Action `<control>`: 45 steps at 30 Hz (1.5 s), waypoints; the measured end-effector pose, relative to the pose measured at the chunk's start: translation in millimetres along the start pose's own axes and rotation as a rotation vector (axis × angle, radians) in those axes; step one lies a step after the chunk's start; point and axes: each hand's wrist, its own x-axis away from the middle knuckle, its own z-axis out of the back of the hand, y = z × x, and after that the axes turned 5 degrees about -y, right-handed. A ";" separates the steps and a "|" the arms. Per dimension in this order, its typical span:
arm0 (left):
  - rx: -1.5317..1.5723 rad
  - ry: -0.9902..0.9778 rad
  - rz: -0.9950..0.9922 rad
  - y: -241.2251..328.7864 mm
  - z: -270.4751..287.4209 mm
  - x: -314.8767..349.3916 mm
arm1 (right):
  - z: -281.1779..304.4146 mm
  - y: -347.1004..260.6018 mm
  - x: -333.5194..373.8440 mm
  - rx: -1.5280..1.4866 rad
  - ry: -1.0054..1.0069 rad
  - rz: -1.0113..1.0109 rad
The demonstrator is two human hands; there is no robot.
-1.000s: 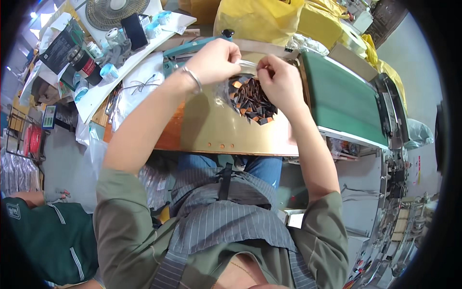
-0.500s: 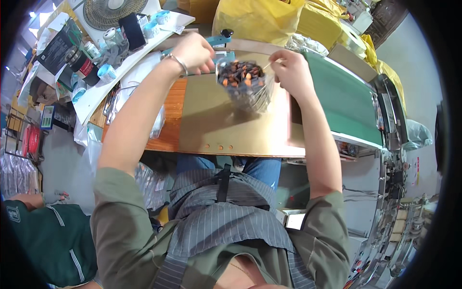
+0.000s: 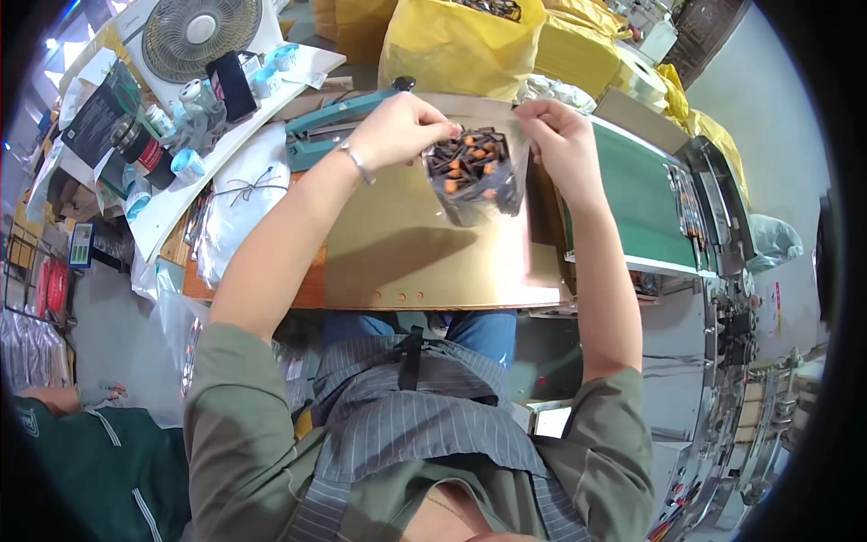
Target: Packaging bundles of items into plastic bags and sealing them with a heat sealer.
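Note:
A clear plastic bag (image 3: 488, 206) full of small dark brown and orange pieces hangs above the tan board (image 3: 388, 262). My left hand (image 3: 406, 131) pinches its upper left edge, with the fingertips partly hidden. At the opposite upper corner, my right hand (image 3: 558, 135) is closed on the film between thumb and fingers. The bag's mouth is stretched between both hands. Just behind my left wrist stands a blue-green bench tool with a long lever arm (image 3: 330, 116) and a black knob.
Flat clear bags (image 3: 239, 217) are stacked to the left, beside a white shelf (image 3: 172, 203) with a phone, a bottle and tape rolls. A green conveyor belt (image 3: 623, 190) runs at the right. Large yellow sacks (image 3: 456, 50) stand behind. Another person's dark green sleeve (image 3: 99, 461) shows at lower left.
My left hand has moved right and taken hold of the bag's edge, where before it was apart from it. The bag has tipped and turned slightly, and the whole view has shifted.

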 end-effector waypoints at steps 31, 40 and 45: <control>0.360 0.234 -0.037 31.9 21.1 71.7 | -47.8 3.3 28.0 0.417 -0.097 0.363; 0.218 0.309 -0.179 -72.8 -56.0 72.8 | -120.5 53.4 -55.3 0.082 -0.383 -0.337; 0.722 0.492 0.023 -91.5 -22.0 56.9 | -122.9 47.2 -71.9 -0.077 -0.618 -0.205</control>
